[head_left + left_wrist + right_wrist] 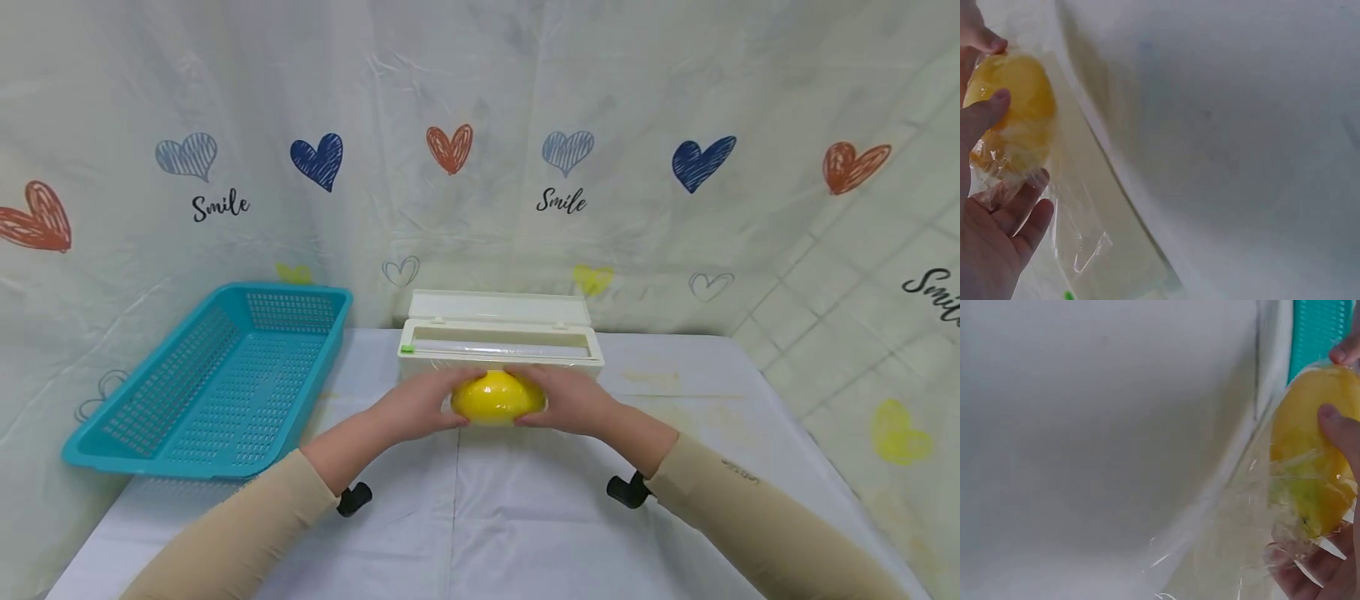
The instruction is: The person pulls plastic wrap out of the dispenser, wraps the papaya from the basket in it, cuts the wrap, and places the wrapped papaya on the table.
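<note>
The left hand [422, 405] and right hand [573, 400], thumbs spread apart from fingers, clasp opposite ends of a yellow fruit [497, 398] between them, while the right wrist view, unlike the head view, clearly shows wrinkled clear film [1286, 526] bunched beside the fingertips.

A: Arms?
B: Two, sleeved in beige: left arm [232, 533], right arm [757, 521]; both extended forward, slanting inward.
A: Hands?
B: One pair: left hand [423, 404], right hand [573, 402]; level, facing each other, close together, both gripping.
A: Digits?
B: Fingers [1034, 228], curved, on the far side; left thumb [986, 117] and right thumb [1340, 428] opposed, nearer the body.
</note>
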